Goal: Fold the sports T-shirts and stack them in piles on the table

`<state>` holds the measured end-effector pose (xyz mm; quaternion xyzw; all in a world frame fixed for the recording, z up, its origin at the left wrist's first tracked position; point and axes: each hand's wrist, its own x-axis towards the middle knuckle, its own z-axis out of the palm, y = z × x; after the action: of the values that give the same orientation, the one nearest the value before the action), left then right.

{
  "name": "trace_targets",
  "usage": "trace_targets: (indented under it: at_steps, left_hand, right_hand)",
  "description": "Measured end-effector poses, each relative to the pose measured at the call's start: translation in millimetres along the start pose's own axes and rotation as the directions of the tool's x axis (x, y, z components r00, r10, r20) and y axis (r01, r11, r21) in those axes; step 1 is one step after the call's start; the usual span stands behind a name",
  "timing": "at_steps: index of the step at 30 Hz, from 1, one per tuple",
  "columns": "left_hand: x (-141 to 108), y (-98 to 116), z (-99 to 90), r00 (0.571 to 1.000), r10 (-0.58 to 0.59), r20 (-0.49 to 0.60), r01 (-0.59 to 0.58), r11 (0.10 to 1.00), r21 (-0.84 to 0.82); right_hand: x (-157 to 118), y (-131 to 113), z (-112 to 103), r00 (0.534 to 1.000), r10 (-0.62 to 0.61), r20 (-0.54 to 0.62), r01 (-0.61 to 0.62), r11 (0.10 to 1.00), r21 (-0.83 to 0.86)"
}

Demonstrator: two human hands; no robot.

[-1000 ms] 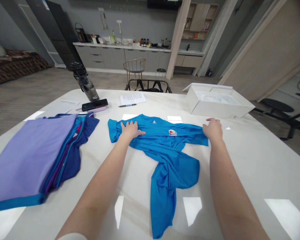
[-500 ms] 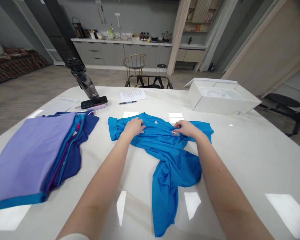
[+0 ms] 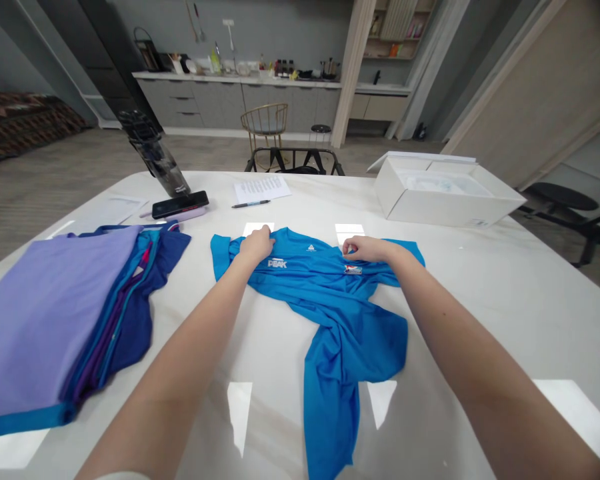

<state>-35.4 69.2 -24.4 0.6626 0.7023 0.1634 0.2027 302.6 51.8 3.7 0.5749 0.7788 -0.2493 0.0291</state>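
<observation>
A bright blue T-shirt [image 3: 325, 293] lies rumpled on the white table in the head view. Its neckline and short sleeves are at the far side, and its lower body is bunched and twisted toward me. White "PEAK" lettering and a small colored badge show on the chest. My left hand [image 3: 257, 245] is closed on the cloth by the left shoulder, its fingertips partly hidden. On the other side of the collar, my right hand [image 3: 364, 249] pinches the fabric near the right shoulder, just above the badge.
To the left lies a stack of folded clothes [image 3: 65, 313], lilac on top. Behind it are a black phone [image 3: 180, 205] and a dark upright appliance [image 3: 157, 157]. A pen [image 3: 251, 204] and printed paper [image 3: 275, 188] lie at the back; an open white box [image 3: 430, 200] stands back right.
My left hand has shifted left toward the shoulder, uncovering the "PEAK" lettering. My right hand has moved slightly off the badge, toward the collar. The view has shifted a little.
</observation>
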Motion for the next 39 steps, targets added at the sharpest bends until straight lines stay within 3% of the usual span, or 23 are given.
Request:
trace_targets:
  at_steps: [2, 4, 6, 8, 10, 13, 15, 17, 20, 26, 36, 39]
  left_hand:
    - [5.3, -1.5, -3.6, 0.998, 0.001, 0.069, -0.007, 0.996, 0.092]
    - [8.7, -2.6, -6.8, 0.994, 0.0, 0.108, -0.016, 0.989, 0.148]
    - [10.0, -2.4, -8.7, 0.994, -0.007, 0.109, -0.011, 0.985, 0.171]
    - [9.2, -0.4, -9.4, 0.997, -0.016, 0.08, 0.0, 0.98, 0.198]
    - [6.8, 3.1, -9.3, 1.0, -0.015, 0.027, 0.008, 0.976, 0.219]
    - [4.3, 8.1, -7.7, 0.997, 0.009, -0.073, 0.007, 0.978, 0.21]
    - [6.9, 9.8, -5.2, 0.99, 0.015, -0.138, 0.01, 0.985, 0.175]
    - [14.4, 10.6, -1.8, 0.98, 0.004, -0.199, 0.024, 0.991, 0.134]
    - [32.1, 12.6, 3.1, 0.969, -0.028, -0.244, 0.049, 0.996, 0.08]
    - [68.8, 23.8, 7.2, 0.962, -0.145, -0.232, 0.163, 0.985, 0.059]
    - [116.5, 24.8, 14.4, 0.953, -0.118, -0.279, 0.163, 0.976, 0.147]
    - [109.4, 24.8, 16.1, 0.954, -0.034, -0.297, 0.091, 0.979, 0.182]
  right_hand:
    - [0.2, -1.3, -2.8, 0.992, -0.043, 0.122, 0.046, 0.999, -0.022]
    - [-1.4, -1.0, -2.0, 0.985, -0.06, 0.159, 0.067, 0.997, -0.039]
    - [-3.4, 1.4, 1.2, 0.997, -0.034, 0.063, 0.037, 0.998, -0.051]
    - [-5.1, 5.7, 4.5, 0.991, 0.036, -0.131, -0.042, 0.998, -0.043]
    - [-6.7, 10.1, 5.9, 0.924, 0.134, -0.358, -0.149, 0.989, -0.014]
    - [-7.3, 13.7, 4.3, 0.743, 0.272, -0.611, -0.308, 0.95, 0.049]
    - [-3.5, 13.9, 2.2, 0.655, 0.321, -0.684, -0.381, 0.922, 0.068]
    - [5.7, 13.9, 0.8, 0.624, 0.347, -0.7, -0.429, 0.901, 0.064]
    - [29.2, 16.4, -0.1, 0.634, 0.396, -0.664, -0.486, 0.872, 0.055]
    - [78.2, 23.0, -6.2, 0.667, 0.463, -0.584, -0.537, 0.842, 0.054]
    - [117.9, 27.3, -9.8, 0.616, 0.511, -0.599, -0.551, 0.823, 0.136]
    - [122.9, 33.7, -4.9, 0.654, 0.44, -0.615, -0.46, 0.877, 0.139]
